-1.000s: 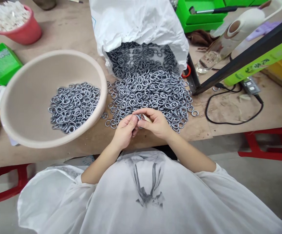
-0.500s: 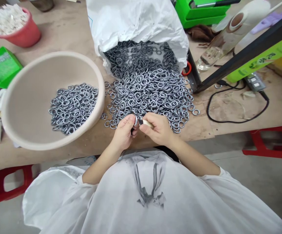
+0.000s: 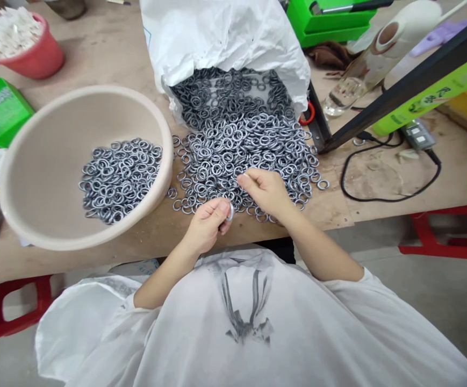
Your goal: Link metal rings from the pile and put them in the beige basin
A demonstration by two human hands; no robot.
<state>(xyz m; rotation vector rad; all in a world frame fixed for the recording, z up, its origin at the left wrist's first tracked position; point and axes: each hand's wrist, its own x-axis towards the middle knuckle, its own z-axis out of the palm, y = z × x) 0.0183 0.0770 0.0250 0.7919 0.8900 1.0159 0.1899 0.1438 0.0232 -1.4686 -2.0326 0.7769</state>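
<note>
My left hand (image 3: 208, 223) is closed on a silvery metal ring (image 3: 230, 211), pinched between thumb and fingers near the table's front edge. My right hand (image 3: 266, 191) is closed above the front of the ring pile (image 3: 249, 150). A small pale bit of the light-handled tool (image 3: 246, 174) shows at its fingers; the rest is hidden in the grip. The pile spills from the mouth of a white sack (image 3: 233, 37). To the left, a big beige basin (image 3: 35, 161) holds many similar rings (image 3: 122, 180).
A red bucket (image 3: 40, 59) of white pieces and a green bin (image 3: 9, 121) stand at the left. On the right are a black stand (image 3: 362, 113), a clear bottle (image 3: 346, 94) and a looped black cable (image 3: 346, 177). Green trays (image 3: 317, 32) stand behind.
My hands have moved apart. The right one rose away from the ring and turned over the pile, hiding most of the tool. The left one lowered slightly, keeping the ring.
</note>
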